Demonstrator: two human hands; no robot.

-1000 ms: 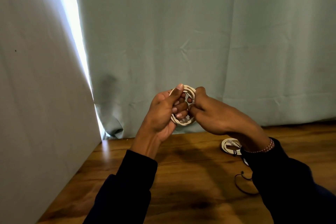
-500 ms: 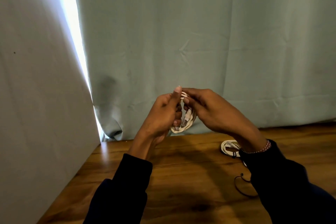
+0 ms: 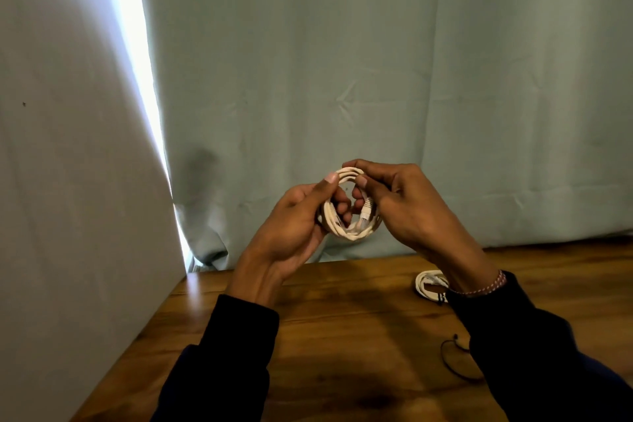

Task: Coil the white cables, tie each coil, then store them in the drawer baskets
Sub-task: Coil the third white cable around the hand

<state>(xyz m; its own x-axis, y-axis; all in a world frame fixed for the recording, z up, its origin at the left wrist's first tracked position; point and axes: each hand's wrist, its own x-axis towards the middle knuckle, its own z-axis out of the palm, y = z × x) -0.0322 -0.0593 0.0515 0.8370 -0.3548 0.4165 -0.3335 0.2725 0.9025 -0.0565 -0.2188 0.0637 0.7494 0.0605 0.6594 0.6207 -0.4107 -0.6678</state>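
Coil (image 3: 349,212) of white cable is held up in the air between both hands, above the table (image 3: 342,336) and in front of the curtain (image 3: 376,79). Its ring faces the camera, roughly upright, with several loops stacked side by side. Left hand (image 3: 294,219) grasps the left arc: thumb over the top-left outer edge, fingers curled through the ring's opening. Right hand (image 3: 404,202) pinches the top-right arc between thumb and forefinger, remaining fingers behind the coil. Plug (image 3: 366,212) hangs down inside the ring on the right side, just below the right thumb, long axis near vertical and tilted slightly; this free end is not yet secured. Judgement: step in hand is finishing or fixing the coil before tying. Key relation: the plug end lies nearest the right hand and inside the opening, so the right hand is better placed to work it while the left hand keeps the loops together. No tie is visible on this coil. Second coil (image 3: 430,286) rests on the table, partly hidden behind the right wrist; a dark band seems to cross it, cannot confirm. Thin dark loop (image 3: 452,363) lies on the table near the right sleeve, possibly a tie. Drawer baskets not in view.
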